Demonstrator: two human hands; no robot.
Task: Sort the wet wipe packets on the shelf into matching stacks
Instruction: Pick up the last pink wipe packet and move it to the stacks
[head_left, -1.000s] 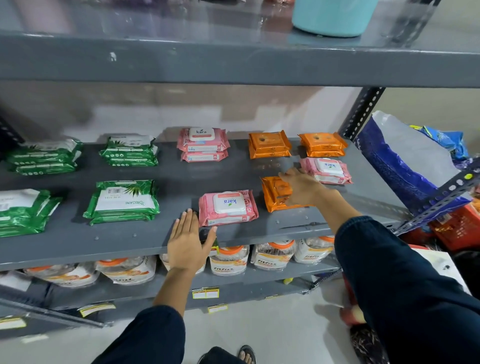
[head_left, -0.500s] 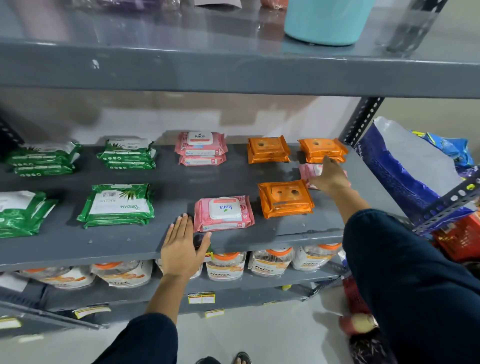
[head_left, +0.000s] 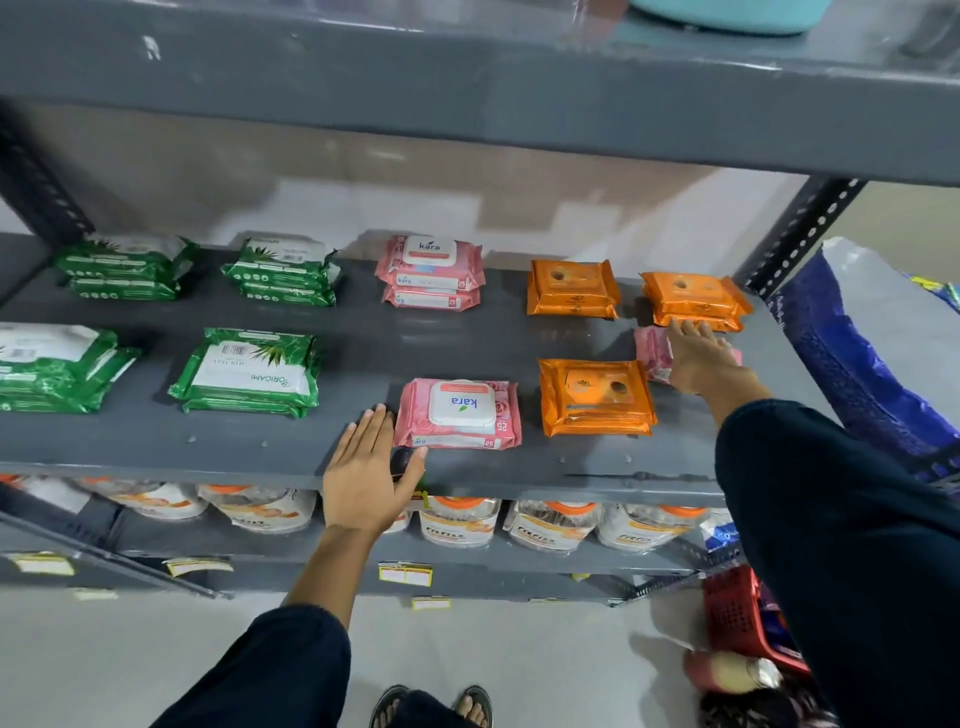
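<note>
Reaching farther right, right hand (head_left: 698, 358) now lies fingers-spread on one pink packet (head_left: 652, 356), grip unclear; left hand (head_left: 366, 475) rests flat beside four orange stacks (head_left: 595, 397).

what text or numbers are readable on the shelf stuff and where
"kara": back pink stack lid
"kara", "25": front pink packet
"ORIGAMI": front green packet
"Fitfizz", roughly: lower-shelf pouches, blurred
Orange packets, price tags: unreadable

Wipe packets on the shelf (head_left: 322, 457) — green (head_left: 249, 371), pink (head_left: 457, 413), orange (head_left: 595, 397) stacks.
</note>
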